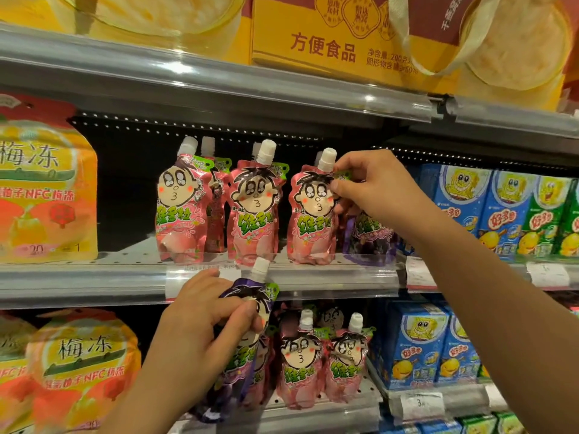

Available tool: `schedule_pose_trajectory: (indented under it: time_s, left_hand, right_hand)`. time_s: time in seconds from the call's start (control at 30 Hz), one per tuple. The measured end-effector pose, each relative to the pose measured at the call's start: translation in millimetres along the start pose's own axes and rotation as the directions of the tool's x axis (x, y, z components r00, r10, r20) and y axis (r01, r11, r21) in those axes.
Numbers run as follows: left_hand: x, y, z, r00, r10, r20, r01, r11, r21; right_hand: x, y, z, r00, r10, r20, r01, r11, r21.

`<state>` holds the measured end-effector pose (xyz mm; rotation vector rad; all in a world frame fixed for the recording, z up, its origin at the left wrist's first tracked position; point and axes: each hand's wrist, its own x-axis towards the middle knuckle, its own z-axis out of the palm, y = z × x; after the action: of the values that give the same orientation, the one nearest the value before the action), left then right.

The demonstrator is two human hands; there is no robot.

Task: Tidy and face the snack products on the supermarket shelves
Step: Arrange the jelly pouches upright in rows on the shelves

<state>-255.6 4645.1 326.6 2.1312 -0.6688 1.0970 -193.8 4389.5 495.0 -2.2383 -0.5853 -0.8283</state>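
Note:
Three pink jelly pouches with white caps and a cartoon face stand upright at the front of the middle shelf (125,277). My right hand (372,186) pinches the upper right corner of the rightmost pink pouch (310,220). A purple pouch (369,242) stands just behind my right hand, partly hidden. My left hand (200,321) grips another purple pouch (247,349) in front of the shelf edge, above the lower shelf. Two pink pouches (300,361) stand on the lower shelf to its right.
Orange jelly bags (44,189) fill the left of both shelves. Blue and green cartoon boxes (501,211) stand at the right. A yellow gift box (329,39) sits on the top shelf. A dark gap lies between the orange bag and the leftmost pink pouch.

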Motion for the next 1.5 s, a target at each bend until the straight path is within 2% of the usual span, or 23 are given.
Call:
schedule_pose_trajectory:
  time_s: [0.1,0.17,0.27,0.37,0.43,0.5,0.6,0.67,0.77,0.9,0.97,1.07,1.13,1.2,1.27,1.3,1.37,1.43,1.5]
  left_hand:
    - [1,2,0,1.000,0.004,-0.003,-0.004,1.000,-0.002]
    - [1,1,1,1.000,0.000,0.002,0.000,1.000,-0.008]
    - [0,-4,2,0.999,-0.008,0.039,0.008,1.000,-0.006]
    - [-1,-6,1,0.998,-0.022,0.067,0.024,1.000,-0.019]
    - [0,-5,0,0.998,-0.014,0.065,0.016,0.999,-0.032]
    - [0,0,-1,0.998,-0.003,0.069,0.006,0.999,-0.041]
    - [-7,12,-1,0.996,0.009,0.087,-0.004,0.998,-0.065]
    - [-19,24,6,0.993,0.015,0.121,-0.003,0.996,-0.094]
    - [-40,38,26,0.972,0.063,0.226,-0.029,0.988,-0.152]
    - [-65,46,52,0.953,0.107,0.284,-0.023,0.959,-0.284]
    - [-77,48,64,0.935,0.108,0.338,0.002,0.951,-0.310]
    - [-100,45,80,0.898,0.094,0.431,0.056,0.945,-0.323]
    - [-117,39,88,0.863,0.074,0.499,0.117,0.933,-0.340]
    - [-130,30,92,0.809,0.035,0.587,0.186,0.932,-0.312]
    - [-138,19,90,0.759,-0.046,0.650,0.272,0.929,-0.252]
    - [-141,14,88,0.758,-0.090,0.646,0.292,0.932,-0.213]
    - [-147,2,83,0.805,-0.164,0.570,0.279,0.953,-0.121]
    - [-156,-13,83,0.851,-0.189,0.491,0.204,0.979,0.022]
    - [-167,-26,86,0.853,-0.198,0.482,0.134,0.977,0.164]
  right_hand:
    - [2,-1,-2,0.998,-0.064,-0.025,0.060,0.990,-0.127]
    - [1,-2,-5,0.994,-0.087,-0.061,0.078,0.987,-0.142]
    - [-8,-1,-11,0.979,-0.114,-0.169,0.090,0.985,-0.146]
    - [-33,-2,-15,0.931,-0.222,-0.290,0.160,0.961,-0.224]
    - [-55,-7,-17,0.912,-0.297,-0.282,0.228,0.941,-0.252]
    - [-81,-13,-15,0.924,-0.311,-0.222,0.261,0.938,-0.228]
    - [-123,-18,-4,0.970,-0.233,-0.070,0.225,0.968,-0.112]
    - [-150,-15,8,0.987,-0.140,0.082,0.142,0.989,-0.030]
    - [-184,-2,26,0.953,0.017,0.303,-0.054,0.992,0.111]
    - [-216,23,43,0.913,0.175,0.369,-0.277,0.929,0.246]
    - [-231,34,48,0.880,0.189,0.435,-0.340,0.891,0.300]
    - [-259,45,60,0.876,0.179,0.448,-0.358,0.864,0.354]
    - [-274,52,70,0.851,0.241,0.467,-0.443,0.807,0.390]
    - [-290,68,86,0.826,0.296,0.479,-0.460,0.845,0.271]
    - [-305,87,106,0.841,0.329,0.429,-0.393,0.917,0.067]
    - [-311,95,115,0.851,0.343,0.398,-0.373,0.928,-0.004]
    - [-323,110,131,0.855,0.377,0.357,-0.384,0.922,-0.052]
    - [-334,127,144,0.836,0.432,0.340,-0.448,0.894,-0.034]
    - [-340,139,155,0.819,0.465,0.337,-0.497,0.868,0.011]
